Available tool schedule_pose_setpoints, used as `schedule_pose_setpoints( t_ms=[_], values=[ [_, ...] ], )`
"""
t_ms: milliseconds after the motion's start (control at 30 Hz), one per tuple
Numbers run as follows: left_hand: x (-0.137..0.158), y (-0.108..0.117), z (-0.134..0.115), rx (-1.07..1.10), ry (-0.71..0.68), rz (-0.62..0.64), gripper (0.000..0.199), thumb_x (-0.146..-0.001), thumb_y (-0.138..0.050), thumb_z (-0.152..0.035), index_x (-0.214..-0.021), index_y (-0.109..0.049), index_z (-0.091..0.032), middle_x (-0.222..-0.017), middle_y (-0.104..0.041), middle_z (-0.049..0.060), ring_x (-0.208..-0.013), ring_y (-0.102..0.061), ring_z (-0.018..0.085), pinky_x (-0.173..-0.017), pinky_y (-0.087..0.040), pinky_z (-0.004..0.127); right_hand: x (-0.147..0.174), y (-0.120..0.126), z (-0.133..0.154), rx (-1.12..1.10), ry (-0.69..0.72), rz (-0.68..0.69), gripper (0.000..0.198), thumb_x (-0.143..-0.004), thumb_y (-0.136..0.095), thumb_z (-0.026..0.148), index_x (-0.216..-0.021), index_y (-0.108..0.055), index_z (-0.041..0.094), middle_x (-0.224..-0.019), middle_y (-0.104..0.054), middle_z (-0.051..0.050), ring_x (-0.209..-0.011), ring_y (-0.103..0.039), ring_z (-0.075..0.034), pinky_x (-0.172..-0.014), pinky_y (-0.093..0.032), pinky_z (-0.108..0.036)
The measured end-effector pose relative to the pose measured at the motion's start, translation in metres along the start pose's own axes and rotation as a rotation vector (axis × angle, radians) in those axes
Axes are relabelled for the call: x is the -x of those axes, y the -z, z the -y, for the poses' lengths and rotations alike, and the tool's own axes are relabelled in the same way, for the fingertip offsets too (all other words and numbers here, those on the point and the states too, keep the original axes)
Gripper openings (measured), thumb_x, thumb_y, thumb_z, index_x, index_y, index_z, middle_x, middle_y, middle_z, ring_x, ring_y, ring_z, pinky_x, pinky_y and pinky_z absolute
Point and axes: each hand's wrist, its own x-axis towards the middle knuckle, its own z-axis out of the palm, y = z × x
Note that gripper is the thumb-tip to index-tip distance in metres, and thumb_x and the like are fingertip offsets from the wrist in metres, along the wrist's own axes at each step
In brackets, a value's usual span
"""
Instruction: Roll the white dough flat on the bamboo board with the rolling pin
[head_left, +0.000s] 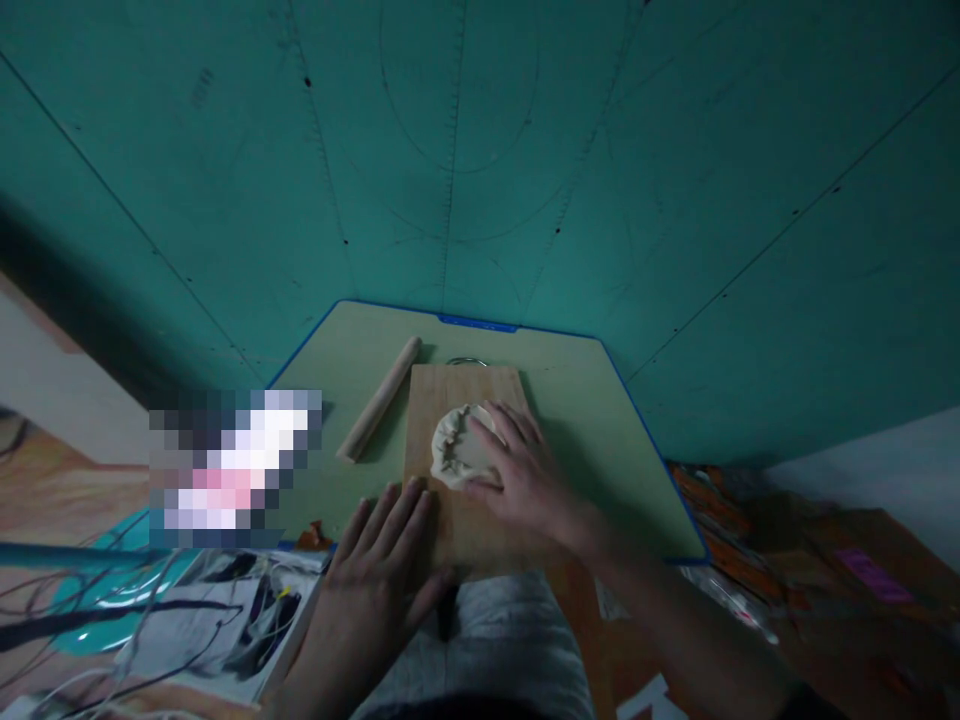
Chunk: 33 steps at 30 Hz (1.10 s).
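Note:
A flat round of pale dough [450, 470] with a folded, crimped rim lies on a wooden cutting board [469, 385]. My right hand [529, 470] rests over the dough's right side, its fingers stretched across the rim and the thumb at the near edge. Those fingers cover part of the dough. At the near left corner of the board, my left hand [375, 570] lies palm down with its fingers extended; it holds nothing. To the left of the board a wooden rolling pin [381, 400] lies at a slant.
The board sits on a pale green tabletop [585, 420] with a blue edge, against a green wall [487, 150]. At the left is a blurred-out bright object [240, 470]. Cables and a white box [195, 640] lie lower left; cardboard boxes [840, 570] stand lower right.

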Motion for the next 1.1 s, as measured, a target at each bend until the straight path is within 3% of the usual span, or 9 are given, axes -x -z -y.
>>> schedule_pose_setpoints(
  t_ms=[67, 167, 300, 433, 767, 1100],
  values=[
    [0.0, 0.0, 0.0, 0.004, 0.007, 0.008, 0.07, -0.096, -0.047, -0.056, -0.153, -0.037, -0.016, -0.152, -0.05, 0.013, -0.137, -0.05, 0.034, -0.109, -0.043, 0.051, -0.002, 0.0, 0.0, -0.016, 0.037, 0.026, 0.075, -0.089, -0.065, 0.058, -0.149, -0.044, 0.019, -0.157, -0.036, -0.019, -0.146, -0.029, -0.036, -0.121, -0.02, -0.06],
    [0.0, -0.001, -0.001, -0.001, 0.01, 0.001, 0.072, -0.096, -0.048, -0.056, -0.153, -0.036, -0.015, -0.151, -0.05, 0.014, -0.137, -0.05, 0.034, -0.109, -0.042, 0.051, -0.004, 0.001, 0.0, 0.011, -0.013, 0.001, 0.078, -0.087, -0.067, 0.058, -0.149, -0.045, 0.017, -0.158, -0.035, -0.021, -0.147, -0.027, -0.037, -0.12, -0.019, -0.062],
    [0.0, 0.0, -0.001, -0.015, 0.004, 0.003, 0.071, -0.097, -0.046, -0.055, -0.153, -0.036, -0.014, -0.151, -0.051, 0.015, -0.136, -0.051, 0.034, -0.108, -0.043, 0.051, -0.006, 0.003, 0.0, 0.019, 0.057, 0.033, 0.077, -0.087, -0.068, 0.056, -0.15, -0.044, 0.018, -0.159, -0.034, -0.019, -0.148, -0.026, -0.036, -0.121, -0.021, -0.059],
    [-0.001, 0.001, -0.002, -0.011, 0.003, 0.009, 0.069, -0.097, -0.046, -0.053, -0.153, -0.037, -0.014, -0.152, -0.05, 0.014, -0.136, -0.05, 0.034, -0.108, -0.043, 0.051, -0.009, 0.004, 0.004, 0.047, -0.055, -0.031, 0.079, -0.087, -0.069, 0.056, -0.15, -0.043, 0.016, -0.157, -0.036, -0.02, -0.148, -0.028, -0.037, -0.12, -0.021, -0.06],
    [0.0, -0.002, -0.003, 0.038, 0.02, -0.014, 0.071, -0.094, -0.052, -0.051, -0.152, -0.038, -0.013, -0.152, -0.05, 0.015, -0.137, -0.049, 0.036, -0.108, -0.043, 0.053, -0.019, -0.001, 0.021, 0.053, 0.048, -0.009, 0.068, -0.092, -0.063, 0.054, -0.146, -0.047, 0.016, -0.155, -0.04, -0.018, -0.146, -0.032, -0.034, -0.122, -0.022, -0.055],
    [0.0, -0.002, -0.004, 0.008, 0.026, -0.013, 0.071, -0.094, -0.05, -0.054, -0.15, -0.041, -0.01, -0.152, -0.049, 0.015, -0.136, -0.049, 0.036, -0.107, -0.041, 0.052, -0.03, -0.004, 0.03, 0.087, 0.013, -0.025, 0.061, -0.092, -0.064, 0.05, -0.142, -0.053, 0.015, -0.149, -0.047, -0.02, -0.141, -0.039, -0.035, -0.119, -0.023, -0.058]
  ],
)
